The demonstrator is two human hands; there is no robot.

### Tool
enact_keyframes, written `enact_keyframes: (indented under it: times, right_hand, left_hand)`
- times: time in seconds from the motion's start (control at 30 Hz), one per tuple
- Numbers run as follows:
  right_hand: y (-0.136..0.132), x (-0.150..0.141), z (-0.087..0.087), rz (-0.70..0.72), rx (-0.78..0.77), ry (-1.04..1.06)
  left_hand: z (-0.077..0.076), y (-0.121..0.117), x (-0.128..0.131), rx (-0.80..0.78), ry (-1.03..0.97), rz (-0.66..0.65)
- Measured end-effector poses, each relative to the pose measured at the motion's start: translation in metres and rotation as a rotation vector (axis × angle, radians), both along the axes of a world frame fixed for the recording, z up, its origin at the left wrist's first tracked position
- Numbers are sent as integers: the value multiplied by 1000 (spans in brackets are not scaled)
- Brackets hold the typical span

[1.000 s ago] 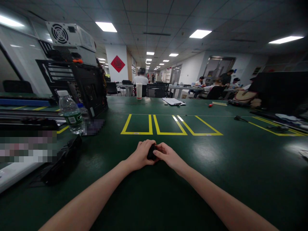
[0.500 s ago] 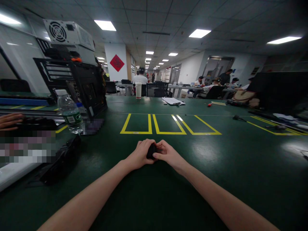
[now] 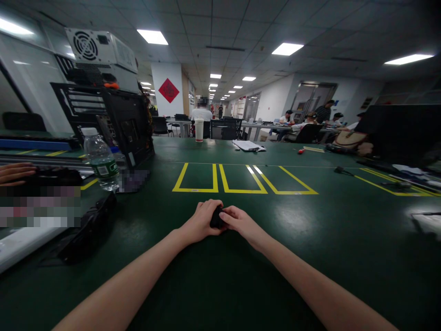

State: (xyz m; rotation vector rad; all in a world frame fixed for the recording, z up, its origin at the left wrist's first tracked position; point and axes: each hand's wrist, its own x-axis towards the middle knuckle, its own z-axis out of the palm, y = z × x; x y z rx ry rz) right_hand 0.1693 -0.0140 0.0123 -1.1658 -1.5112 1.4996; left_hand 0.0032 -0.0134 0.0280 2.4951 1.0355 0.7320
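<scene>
My left hand and my right hand meet at the middle of the green table, both curled round a small black object. Only a dark sliver of it shows between the fingers, so I cannot make out what it is. Both forearms rest on or just above the tabletop. Beyond my hands lie yellow taped rectangles.
A water bottle and an open black computer case stand at the left. A black part lies near the left edge. Another person's hand rests at far left. A white cup, papers and seated people are farther back.
My hands stay together on the black object with only slight finger shifts. Another person's hand has come into view at the far left.
</scene>
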Motion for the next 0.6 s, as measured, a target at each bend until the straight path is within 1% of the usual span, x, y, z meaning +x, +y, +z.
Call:
enact_keyframes:
  times: [0.07, 0.17, 0.23, 0.3, 0.43, 0.53, 0.6]
  right_hand:
    - [0, 2, 2, 43, 30, 23]
    - [-3, 3, 6, 72, 53, 62]
    - [-4, 2, 8, 68, 35, 80]
    - [-5, -1, 7, 12, 37, 94]
    - [-1, -4, 1, -22, 53, 93]
    - [3, -3, -3, -40, 12, 68]
    - [5, -1, -3, -20, -5, 54]
  left_hand:
    - [1, 0, 0, 0, -3, -5]
    - [0, 0, -1, -7, -12, -6]
    - [-3, 1, -1, 5, -15, -4]
    - [-7, 4, 0, 37, -13, 2]
    - [-13, 7, 2, 76, -22, 36]
    - [-9, 5, 1, 46, -8, 11]
    - [-5, 3, -1, 32, -6, 0]
